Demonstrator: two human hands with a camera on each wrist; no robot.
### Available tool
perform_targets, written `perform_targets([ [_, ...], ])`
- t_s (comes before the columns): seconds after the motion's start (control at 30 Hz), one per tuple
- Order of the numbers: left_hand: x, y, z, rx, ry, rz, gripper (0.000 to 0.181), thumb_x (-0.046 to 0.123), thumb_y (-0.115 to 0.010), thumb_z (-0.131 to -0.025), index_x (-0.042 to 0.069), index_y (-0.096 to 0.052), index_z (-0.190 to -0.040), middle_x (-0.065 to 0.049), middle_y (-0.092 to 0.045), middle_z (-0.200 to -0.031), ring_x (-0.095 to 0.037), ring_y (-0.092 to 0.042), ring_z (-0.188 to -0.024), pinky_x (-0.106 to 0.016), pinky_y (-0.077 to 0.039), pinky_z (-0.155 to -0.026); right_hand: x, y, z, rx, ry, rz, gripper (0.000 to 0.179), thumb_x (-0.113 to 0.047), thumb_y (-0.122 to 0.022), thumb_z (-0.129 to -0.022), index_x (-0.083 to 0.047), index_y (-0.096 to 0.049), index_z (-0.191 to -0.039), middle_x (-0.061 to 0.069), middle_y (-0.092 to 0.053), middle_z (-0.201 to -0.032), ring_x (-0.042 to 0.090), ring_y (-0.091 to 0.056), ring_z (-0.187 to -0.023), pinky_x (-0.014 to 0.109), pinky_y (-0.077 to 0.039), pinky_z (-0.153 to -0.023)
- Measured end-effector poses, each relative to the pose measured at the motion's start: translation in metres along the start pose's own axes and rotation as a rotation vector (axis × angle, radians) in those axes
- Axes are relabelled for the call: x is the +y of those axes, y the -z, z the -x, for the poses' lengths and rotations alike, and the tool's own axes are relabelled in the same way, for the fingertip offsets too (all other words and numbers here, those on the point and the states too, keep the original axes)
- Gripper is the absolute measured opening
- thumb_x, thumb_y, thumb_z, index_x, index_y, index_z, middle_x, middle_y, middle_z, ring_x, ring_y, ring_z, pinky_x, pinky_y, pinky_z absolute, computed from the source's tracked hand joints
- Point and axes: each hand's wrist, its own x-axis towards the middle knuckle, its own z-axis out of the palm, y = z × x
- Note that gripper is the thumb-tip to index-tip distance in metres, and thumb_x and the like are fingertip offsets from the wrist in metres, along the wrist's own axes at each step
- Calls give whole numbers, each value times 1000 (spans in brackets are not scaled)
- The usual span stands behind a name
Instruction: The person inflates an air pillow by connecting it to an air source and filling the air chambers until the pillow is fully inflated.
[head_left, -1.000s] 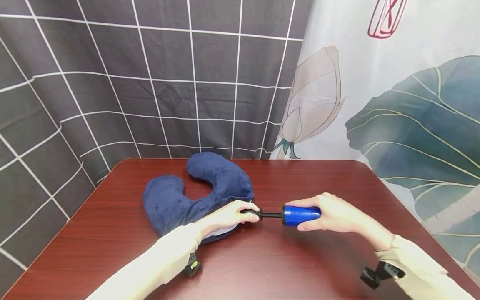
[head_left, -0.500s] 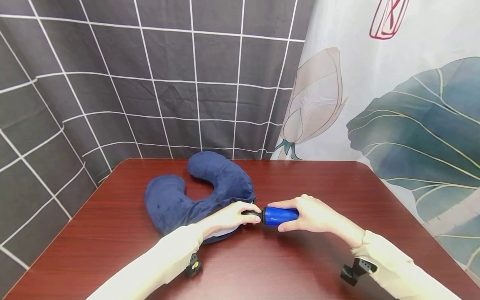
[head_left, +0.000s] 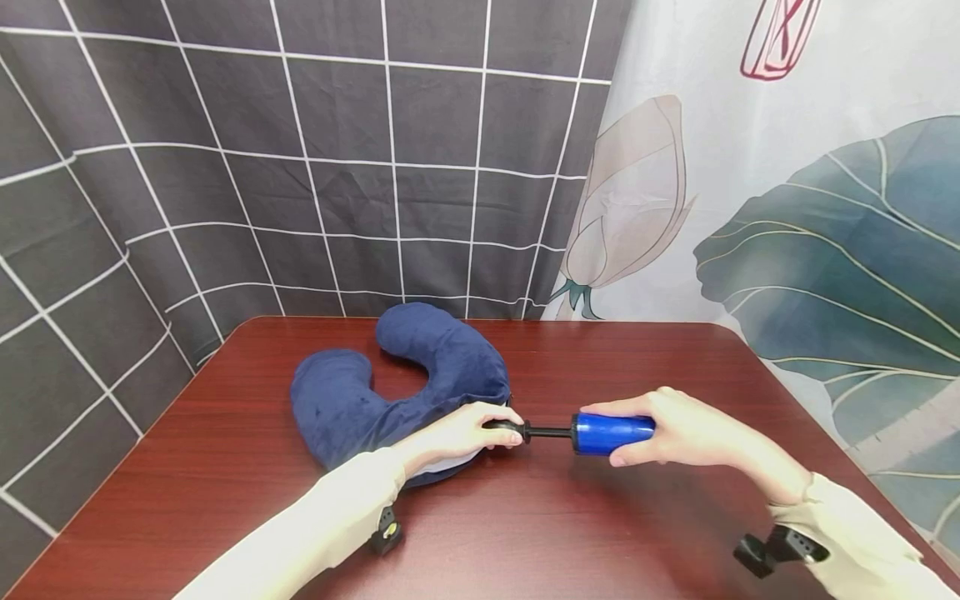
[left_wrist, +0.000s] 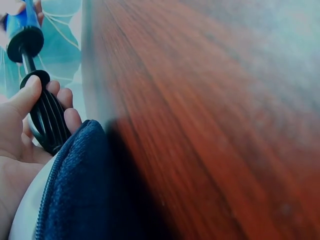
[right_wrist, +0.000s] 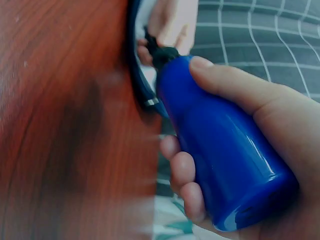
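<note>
A hand pump with a blue barrel (head_left: 611, 434) and a black ribbed end (left_wrist: 50, 120) lies crosswise between my two hands. My left hand (head_left: 465, 429) grips the ribbed end right beside the navy U-shaped neck pillow (head_left: 446, 354). The thumb lies along that end, and the fingers wrap its far side. My right hand (head_left: 686, 429) is wrapped around the barrel, thumb on one side and fingers on the other. A length of thin black rod (head_left: 551, 432) shows between the two parts. At the pillow's unzipped edge a white inner lining (left_wrist: 30, 205) shows beside a zipper (left_wrist: 47, 192).
The red-brown wooden table (head_left: 525, 542) spreads under the hands and pillow. Behind it hangs a dark grey curtain (head_left: 337, 192) with a white grid, and a floral curtain (head_left: 652, 192) hangs at the right. Each sleeve carries a black wrist camera (head_left: 780, 550).
My right hand pushed the blue barrel left against the black end half a second ago, then drew it back right, and the rod shows again. My left hand and the pillow stay put.
</note>
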Motion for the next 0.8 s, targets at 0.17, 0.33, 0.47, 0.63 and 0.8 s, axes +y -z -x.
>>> perform_targets([
  [0.17,0,1,1,15,14,5,21,28,-65,-94,14,-70,-109,5,-60,-82,-6,-53,-71,-20,-47,-67,11,14,21,-14,-2,-80,60,-46,-75,-84,-29,-57,-138,4,-70,-111,3,-62,-76,25,-52,-52],
  [0.33,2,3,3,20,29,25,21,28,-66,-94,14,-70,-108,5,-60,-82,-6,-53,-72,-22,-48,-68,16,21,32,-11,18,-98,60,-41,-75,-85,-28,-55,-140,4,-70,-110,0,-61,-73,25,-51,-51],
  [0.47,3,3,2,17,39,27,22,26,-66,-94,12,-70,-110,3,-63,-85,-7,-55,-75,-21,-47,-70,15,20,33,0,31,-103,59,-40,-75,-86,-26,-56,-139,4,-70,-110,0,-61,-75,25,-52,-51],
  [0.63,2,2,1,11,40,28,25,24,-65,-94,9,-69,-113,-3,-68,-88,-9,-58,-77,-20,-48,-71,13,12,24,25,19,-113,57,-42,-75,-85,-26,-59,-137,4,-71,-110,2,-63,-77,26,-53,-51],
  [0.8,1,0,0,2,31,26,25,23,-64,-94,6,-68,-113,-5,-68,-88,-9,-58,-76,-20,-48,-70,7,-7,5,28,-16,-122,58,-47,-75,-83,-27,-60,-135,5,-71,-112,8,-64,-82,26,-54,-53],
])
